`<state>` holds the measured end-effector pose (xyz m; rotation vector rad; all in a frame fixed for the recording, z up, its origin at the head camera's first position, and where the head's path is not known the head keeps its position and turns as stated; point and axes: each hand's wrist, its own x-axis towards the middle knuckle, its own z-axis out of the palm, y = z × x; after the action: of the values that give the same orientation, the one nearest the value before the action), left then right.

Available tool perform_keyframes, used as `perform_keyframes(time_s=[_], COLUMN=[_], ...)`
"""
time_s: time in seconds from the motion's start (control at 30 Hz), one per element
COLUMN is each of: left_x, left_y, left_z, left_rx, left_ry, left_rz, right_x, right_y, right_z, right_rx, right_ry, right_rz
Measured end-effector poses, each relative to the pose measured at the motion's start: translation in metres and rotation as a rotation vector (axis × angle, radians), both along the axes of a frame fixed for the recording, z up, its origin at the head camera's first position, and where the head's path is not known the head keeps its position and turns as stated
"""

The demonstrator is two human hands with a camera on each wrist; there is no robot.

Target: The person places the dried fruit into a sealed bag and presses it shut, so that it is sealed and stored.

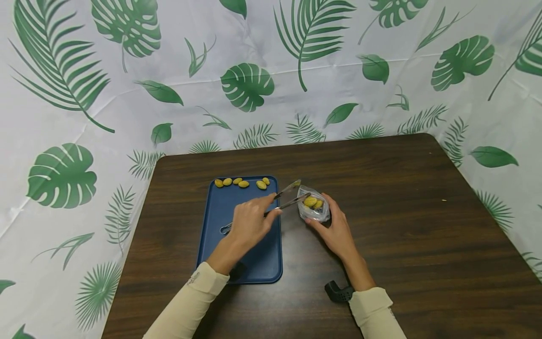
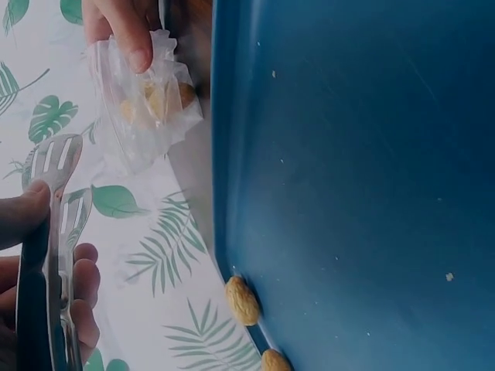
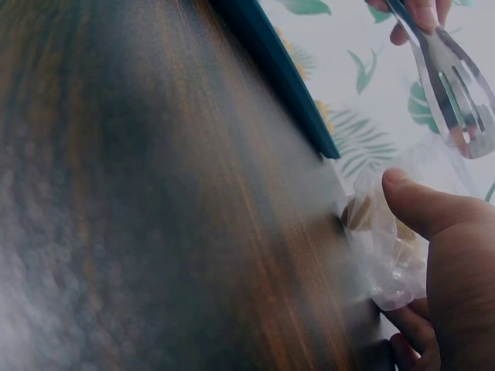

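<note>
My left hand grips metal tongs with slotted, fork-like ends, thumb on one arm and fingers round the other. The tong ends stand apart with nothing between them, and one overlaps the mouth of a clear plastic bag in the head view. Inside the bag lie a few yellow-brown oval fruits, date-like in shape. My right hand holds the bag between thumb and fingers, just right of the blue tray. Along the tray's far edge lie several more such fruits.
The dark wooden table reaches well to the right of the bag. A patterned leaf cloth hangs behind it. Small pale crumbs dot the tray. A black strap sits at my right wrist.
</note>
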<state>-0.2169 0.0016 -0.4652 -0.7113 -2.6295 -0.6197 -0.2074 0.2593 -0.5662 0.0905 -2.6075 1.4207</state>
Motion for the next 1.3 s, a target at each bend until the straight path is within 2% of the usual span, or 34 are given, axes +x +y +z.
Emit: perform_keyframes(time_s=[0.53, 0.97, 1.3], left_x=[-0.003, -0.005, -0.007], left_y=[-0.012, -0.021, -0.026], left_z=[-0.002, 0.002, 0.0], left_rx=[0.008, 0.011, 0.0], left_ry=[0.005, -0.018, -0.027], left_rz=[0.058, 0.098, 0.124], right_x=[0.001, 0.002, 0.002], right_y=[0.001, 0.0, 0.0], right_z=[0.002, 0.003, 0.003], right_rx=[0.002, 0.003, 0.007], right_ry=[0.001, -0.005, -0.017], right_rz=[0.007, 0.003, 0.002])
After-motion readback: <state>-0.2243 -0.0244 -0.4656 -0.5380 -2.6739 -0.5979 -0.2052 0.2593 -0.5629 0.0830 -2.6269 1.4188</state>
